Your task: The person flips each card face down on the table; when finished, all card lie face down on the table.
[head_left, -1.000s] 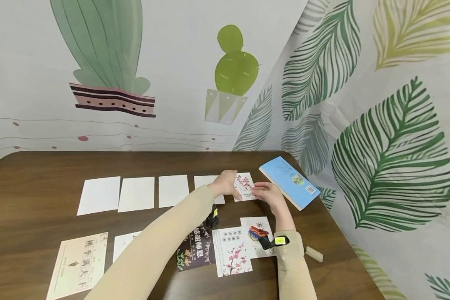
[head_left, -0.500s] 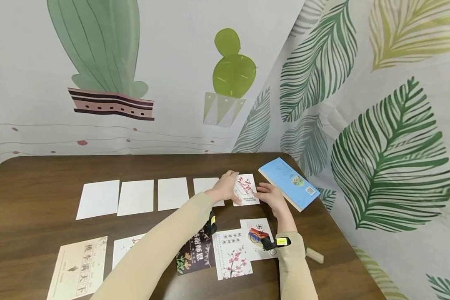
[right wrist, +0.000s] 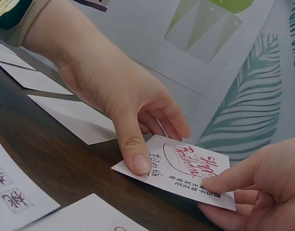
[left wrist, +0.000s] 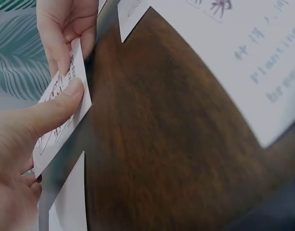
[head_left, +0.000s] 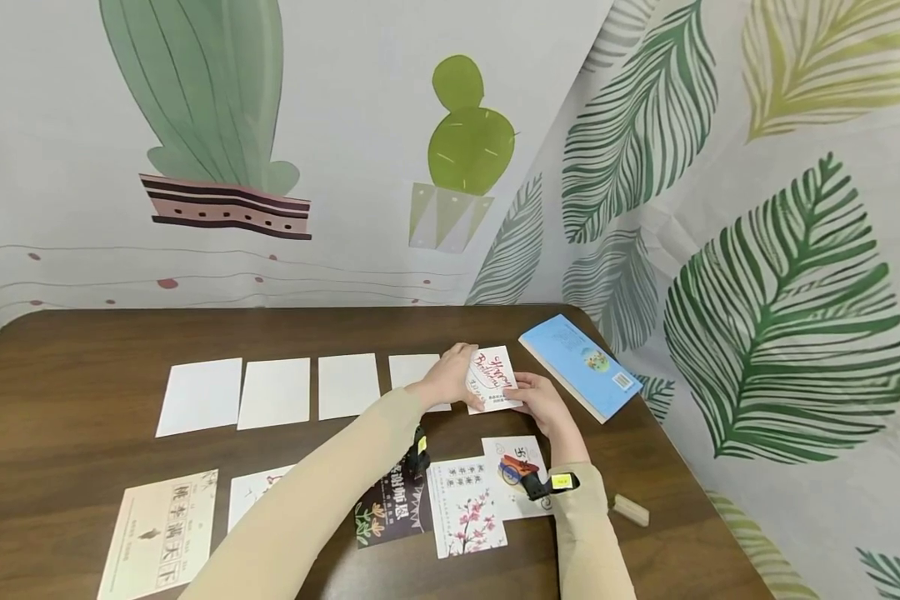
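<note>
A white birthday card (head_left: pixel 494 375) with red lettering is held up over the back right of the table, between both hands. My left hand (head_left: pixel 450 375) grips its left side, thumb on the printed face and the fingers behind. At the opposite edge my right hand (head_left: pixel 543 402) pinches the card, its thumb on top and fingers underneath. In the right wrist view the card (right wrist: pixel 185 166) tilts, printed face up. The left wrist view shows the same card (left wrist: pixel 60 137) nearly edge-on.
Several blank white cards (head_left: pixel 348 386) lie in a back row. Nearer the front are a cream card (head_left: pixel 161 529), a dark card (head_left: pixel 393 508), a blossom card (head_left: pixel 467 508) and a colourful card (head_left: pixel 513 454). A blue book (head_left: pixel 579 367) and an eraser-like block (head_left: pixel 631 510) lie on the right.
The right hand loosened from the card's edge half a second ago, its fingers lifting, and now pinches it again lower down. The left hand has kept its grip; the card has turned slightly.
</note>
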The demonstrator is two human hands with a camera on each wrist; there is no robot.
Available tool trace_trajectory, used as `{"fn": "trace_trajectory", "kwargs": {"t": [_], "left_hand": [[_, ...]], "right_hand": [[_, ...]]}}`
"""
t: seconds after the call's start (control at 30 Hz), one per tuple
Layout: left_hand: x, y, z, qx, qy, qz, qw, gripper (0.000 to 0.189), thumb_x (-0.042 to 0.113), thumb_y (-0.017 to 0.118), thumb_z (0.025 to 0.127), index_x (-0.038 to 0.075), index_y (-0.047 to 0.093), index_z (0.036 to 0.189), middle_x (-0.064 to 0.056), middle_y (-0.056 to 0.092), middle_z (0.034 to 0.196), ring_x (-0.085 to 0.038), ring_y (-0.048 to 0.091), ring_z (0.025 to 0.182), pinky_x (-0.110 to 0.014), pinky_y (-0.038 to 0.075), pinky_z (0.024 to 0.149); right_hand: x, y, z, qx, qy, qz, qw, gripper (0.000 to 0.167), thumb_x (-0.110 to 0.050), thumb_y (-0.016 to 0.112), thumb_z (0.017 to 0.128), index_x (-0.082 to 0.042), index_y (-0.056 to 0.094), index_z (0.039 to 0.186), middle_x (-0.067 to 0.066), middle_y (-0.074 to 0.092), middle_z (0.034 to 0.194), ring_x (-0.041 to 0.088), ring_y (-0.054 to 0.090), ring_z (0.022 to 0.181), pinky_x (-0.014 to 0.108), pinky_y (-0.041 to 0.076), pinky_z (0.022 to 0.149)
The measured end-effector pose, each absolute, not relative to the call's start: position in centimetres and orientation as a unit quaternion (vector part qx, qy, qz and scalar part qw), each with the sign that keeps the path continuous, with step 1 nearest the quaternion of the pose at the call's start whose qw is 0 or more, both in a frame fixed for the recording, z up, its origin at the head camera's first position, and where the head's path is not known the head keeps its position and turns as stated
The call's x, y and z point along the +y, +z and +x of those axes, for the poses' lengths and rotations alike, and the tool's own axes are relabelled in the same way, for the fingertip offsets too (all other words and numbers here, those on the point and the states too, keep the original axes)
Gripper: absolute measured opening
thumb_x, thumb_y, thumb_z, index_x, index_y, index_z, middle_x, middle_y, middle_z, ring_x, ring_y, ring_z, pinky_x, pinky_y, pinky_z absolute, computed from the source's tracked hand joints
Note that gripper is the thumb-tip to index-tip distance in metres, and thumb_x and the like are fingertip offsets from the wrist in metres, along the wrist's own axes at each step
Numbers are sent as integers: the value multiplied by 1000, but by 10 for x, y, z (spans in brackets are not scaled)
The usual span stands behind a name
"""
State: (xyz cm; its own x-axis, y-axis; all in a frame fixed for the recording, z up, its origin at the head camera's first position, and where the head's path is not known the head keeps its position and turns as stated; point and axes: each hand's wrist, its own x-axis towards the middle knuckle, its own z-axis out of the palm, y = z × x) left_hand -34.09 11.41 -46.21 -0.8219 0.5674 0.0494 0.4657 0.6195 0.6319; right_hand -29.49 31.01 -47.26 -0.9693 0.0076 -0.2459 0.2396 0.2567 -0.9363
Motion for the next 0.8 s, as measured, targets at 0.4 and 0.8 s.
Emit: {"fn": "trace_trajectory", "kwargs": {"t": [0.4,0.8], "left_hand": [[123,-448,-311,878,433,202,-12,78,26,84,77,3,47,142,-15,42,152,-31,35,144,-49,37,113],[144,-441,-272,821,551,144,-33,46,24,74,88,-1,64,125,-16,69,121,-27,68,108,-34,57,85]], "right_hand": [[306,-457,-294,781,-618,69,58,43,1,55,95,11,43,135,15,63,112,4,64,80,17,55,71],[302,-454,-293,782,-622,30,29,40,0,56,95,10,45,133,28,58,126,4,64,83,17,55,71]]}}
